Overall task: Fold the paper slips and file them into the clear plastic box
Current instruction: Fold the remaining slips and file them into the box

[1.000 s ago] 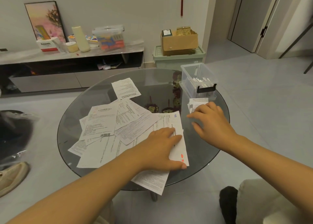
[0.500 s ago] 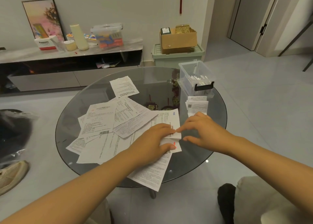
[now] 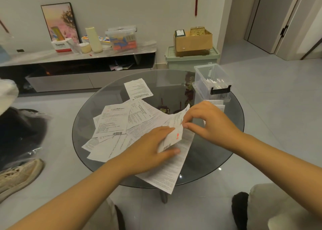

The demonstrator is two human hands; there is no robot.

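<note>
A white paper slip (image 3: 176, 130) with a red stamp is lifted off the round glass table (image 3: 217, 148), bent upward. My left hand (image 3: 149, 149) grips its lower end between thumb and fingers. My right hand (image 3: 207, 123) pinches its right edge near the middle. Several loose printed slips (image 3: 120, 123) lie spread across the table to the left. The clear plastic box (image 3: 211, 83), with a black clip and folded slips standing inside, sits at the table's far right. A small stack of folded slips (image 3: 217, 103) lies just in front of the box, partly hidden by my right hand.
One long slip (image 3: 167, 174) overhangs the table's near edge. A low TV cabinet (image 3: 78, 68) with containers stands behind, and a green bin (image 3: 191, 59) carries a cardboard box. A shoe (image 3: 19, 175) lies on the floor at left.
My right hand came from the folded stack to the stamped slip. Both hands have lifted and bent that slip up from the table, where it lay flat before.
</note>
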